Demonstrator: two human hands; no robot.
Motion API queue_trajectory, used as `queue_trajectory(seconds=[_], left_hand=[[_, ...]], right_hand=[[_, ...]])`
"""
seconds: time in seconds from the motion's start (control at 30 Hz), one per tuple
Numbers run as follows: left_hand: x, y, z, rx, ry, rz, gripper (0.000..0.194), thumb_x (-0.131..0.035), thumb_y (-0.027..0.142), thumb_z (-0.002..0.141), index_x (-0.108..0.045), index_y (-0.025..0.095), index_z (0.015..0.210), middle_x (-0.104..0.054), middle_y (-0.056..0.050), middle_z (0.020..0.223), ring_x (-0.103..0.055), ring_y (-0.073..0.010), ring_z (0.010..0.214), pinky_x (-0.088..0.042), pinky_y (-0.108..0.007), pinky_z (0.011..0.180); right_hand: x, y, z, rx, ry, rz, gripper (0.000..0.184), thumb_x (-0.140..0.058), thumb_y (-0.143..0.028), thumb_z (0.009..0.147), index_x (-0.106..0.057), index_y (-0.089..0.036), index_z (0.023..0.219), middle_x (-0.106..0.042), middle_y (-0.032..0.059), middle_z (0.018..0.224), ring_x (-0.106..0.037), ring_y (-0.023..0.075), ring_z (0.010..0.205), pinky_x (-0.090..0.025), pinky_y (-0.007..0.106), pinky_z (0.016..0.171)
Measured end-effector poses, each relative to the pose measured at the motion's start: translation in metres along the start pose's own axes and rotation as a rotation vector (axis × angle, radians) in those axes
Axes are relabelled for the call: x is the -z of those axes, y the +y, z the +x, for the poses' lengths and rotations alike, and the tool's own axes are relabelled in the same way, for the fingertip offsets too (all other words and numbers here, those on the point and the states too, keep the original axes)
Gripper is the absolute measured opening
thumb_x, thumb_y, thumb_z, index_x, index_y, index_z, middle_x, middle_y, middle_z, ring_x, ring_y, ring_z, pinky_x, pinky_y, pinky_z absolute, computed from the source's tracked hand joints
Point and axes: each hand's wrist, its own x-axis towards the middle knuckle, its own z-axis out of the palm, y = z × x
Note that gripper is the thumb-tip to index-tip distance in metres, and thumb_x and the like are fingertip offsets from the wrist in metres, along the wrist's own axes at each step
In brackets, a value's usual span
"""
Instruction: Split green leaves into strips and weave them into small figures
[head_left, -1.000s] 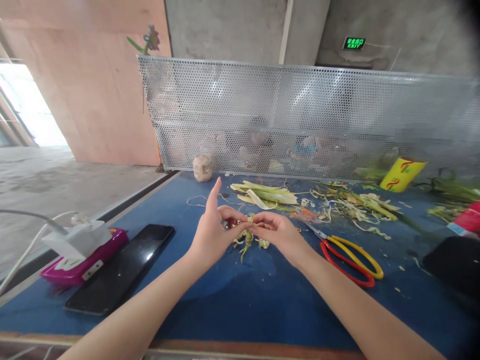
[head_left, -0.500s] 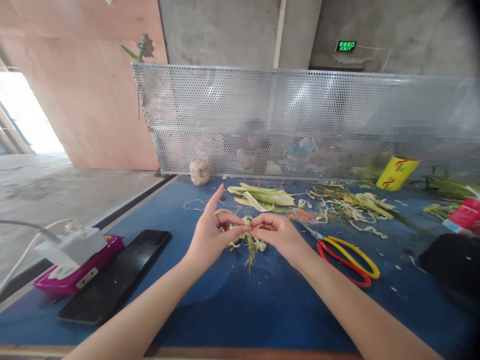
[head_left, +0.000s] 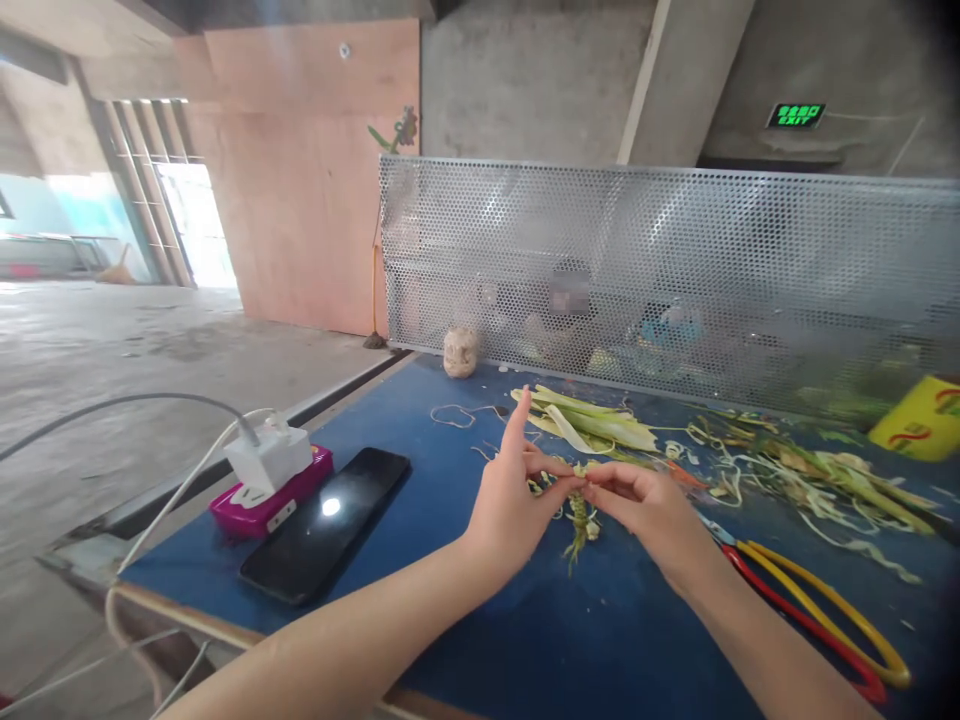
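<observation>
Two hands (head_left: 504, 512) pinch one braid (head_left: 579, 517) — one phone (head_left: 328, 525) nearby

Left hand (head_left: 512, 505) and right hand (head_left: 651, 512) meet at the upper end of a braided plant piece (head_left: 580, 523), fingertips pinched on it from both sides; one left finger extends upward; the piece's frayed end points toward the wearer; scissors (head_left: 810, 592) with red and yellow handles lie beside the right forearm; pale green leaves (head_left: 592, 425) lie beyond the hands on the blue table (head_left: 600, 640); a black phone (head_left: 326, 530) lies beside a magenta power strip (head_left: 259, 510) bearing a white adapter (head_left: 264, 462); a perforated metal screen (head_left: 480, 240) stands behind.
</observation>
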Motion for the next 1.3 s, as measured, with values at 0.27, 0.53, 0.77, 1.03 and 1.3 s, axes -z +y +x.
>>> queue_trajectory(seconds=[0.27, 0.53, 0.77, 1.03, 1.3], left_hand=[[0.025, -0.002, 0.022, -0.059, 0.176, -0.125, 0.076, -0.065, 0.022, 0.070, -0.023, 0.017, 0.132, -0.067, -0.001, 0.072, -0.059, -0.0163, 0.069, -0.046, -0.033, 0.068], [0.060, -0.009, 0.049, 0.111, 0.603, -0.239, 0.074, -0.071, 0.027, 0.063, -0.031, 0.014, 0.124, -0.066, -0.002, 0.074, -0.061, -0.0135, 0.069, -0.048, -0.026, 0.065], [0.056, -0.021, 0.046, 0.071, 0.526, -0.122, 0.071, -0.068, 0.031, 0.066, -0.032, 0.014, 0.125, -0.067, -0.002, 0.075, -0.058, -0.0128, 0.067, -0.045, -0.028, 0.065], [0.057, -0.023, 0.046, 0.057, 0.521, -0.086, 0.068, -0.065, 0.031, 0.069, -0.032, 0.014, 0.125, -0.067, -0.002, 0.074, -0.057, -0.0132, 0.066, -0.044, -0.029, 0.065], [0.056, -0.027, 0.047, 0.011, 0.472, -0.076, 0.068, -0.067, 0.033, 0.066, -0.034, 0.016, 0.124, -0.067, -0.001, 0.075, -0.053, -0.0111, 0.060, -0.042, -0.028, 0.063]], right_hand=[[-0.007, -0.007, 0.013, 0.079, 0.062, 0.035, 0.031, -0.064, -0.042, 0.068, -0.066, -0.021, 0.091, -0.067, 0.0074, 0.092, -0.060, 0.0204, 0.082, -0.046, 0.032, 0.069], [-0.022, -0.008, 0.033, 0.356, 0.007, -0.657, 0.015, -0.052, -0.019, 0.076, -0.067, -0.020, 0.081, -0.066, 0.0046, 0.084, -0.058, 0.0172, 0.071, -0.043, 0.031, 0.067], [-0.048, -0.006, 0.066, 0.363, -0.061, -1.031, 0.017, -0.054, -0.018, 0.078, -0.066, -0.018, 0.090, -0.067, 0.0067, 0.091, -0.059, 0.0193, 0.085, -0.041, 0.030, 0.072], [-0.063, -0.002, 0.077, 0.415, -0.123, -1.225, 0.017, -0.053, -0.018, 0.081, -0.069, -0.020, 0.080, -0.069, 0.0074, 0.087, -0.059, 0.0232, 0.091, -0.034, 0.033, 0.077], [-0.046, -0.013, 0.072, 0.433, 0.034, -1.139, 0.027, -0.042, -0.022, 0.085, -0.068, -0.019, 0.082, -0.069, 0.0083, 0.083, -0.059, 0.0219, 0.080, -0.034, 0.032, 0.070]])
